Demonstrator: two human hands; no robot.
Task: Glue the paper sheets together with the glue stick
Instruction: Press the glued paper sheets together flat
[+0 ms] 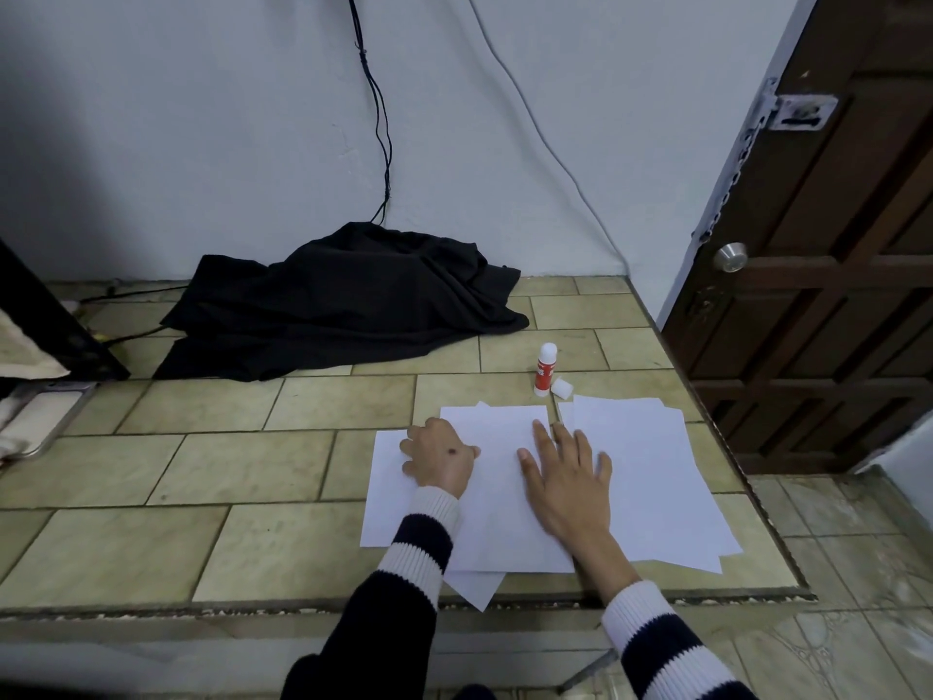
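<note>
Two loose stacks of plain white paper are laid side by side near the right front corner of the desk. The left stack [484,497] is made of thin, matte sheets fanned unevenly, so that corners of lower sheets are seen poking out at the far edge and over the front edge of the desk. The right stack [656,477] is likewise slightly skewed, and its edges are stepped. The two stacks are overlapped or touching along their inner sides; which lies on top cannot be told.

The left hand [440,459] is pressed on the far left part of the left stack with fingers curled under, gripping nothing. The right hand [568,479] is laid flat and open, fingers spread, across the seam between the stacks, also gripping nothing. Both wrists are covered by knitted sleeves striped dark and white.

Just beyond the paper, towards the right edge, a glue stick [545,370] is stood upright: a small cylinder with a red printed label and a white top. Its white cap [562,388] is lain on its side, touching or just beside the base.

The desk [202,467] is surfaced with glossy beige tiles in a staggered pattern, with dark grout lines. A crumpled black cloth [343,300] is heaped at the far edge against a pale wall. A dark wooden panelled door [828,275] is seen past the right edge.
</note>
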